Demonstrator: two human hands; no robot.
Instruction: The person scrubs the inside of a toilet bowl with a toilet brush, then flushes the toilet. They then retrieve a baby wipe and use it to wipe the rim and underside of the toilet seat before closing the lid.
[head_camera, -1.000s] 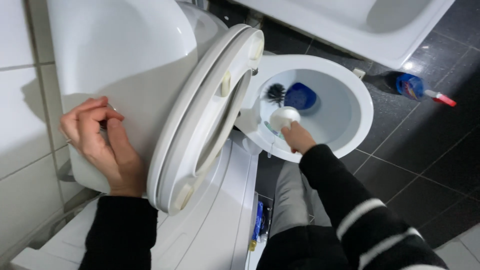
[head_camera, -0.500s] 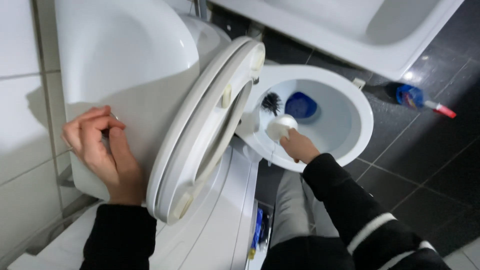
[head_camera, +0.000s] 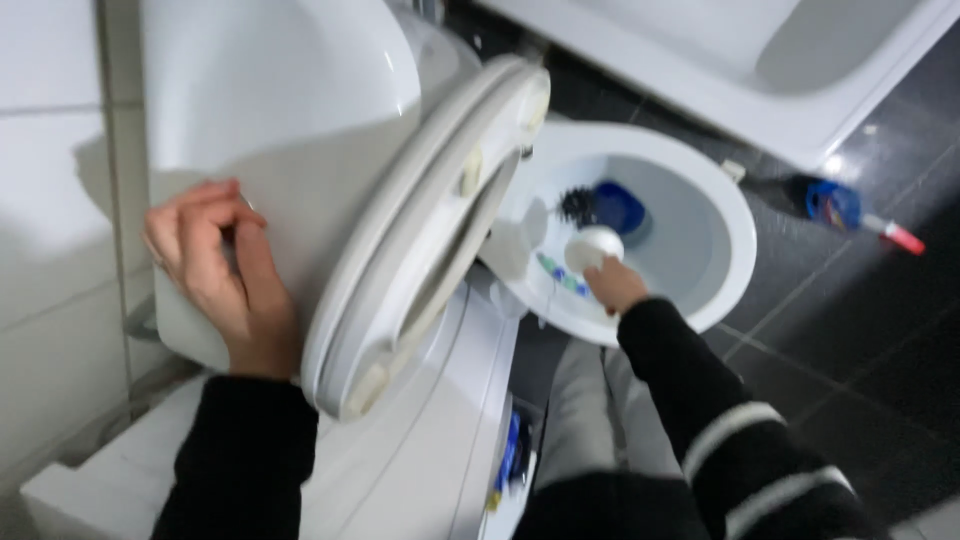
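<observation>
Left hand (head_camera: 215, 270) at nine o'clock, fingers curled against the white cistern (head_camera: 290, 120). Right hand (head_camera: 615, 285) at three o'clock, fingers wrapped around the toilet brush handle (head_camera: 593, 246), bristles (head_camera: 577, 205) in the bowl (head_camera: 720, 215).

We have little room at the toilet bowl (head_camera: 735, 250): the raised seat and lid (head_camera: 420, 250) lean over its near-left rim, and the brush (head_camera: 585, 225) fills the middle. Our right hand (head_camera: 615, 285) enters from the near rim. The bowl's far right side is open; the bathtub (head_camera: 700, 60) bounds it beyond.
</observation>
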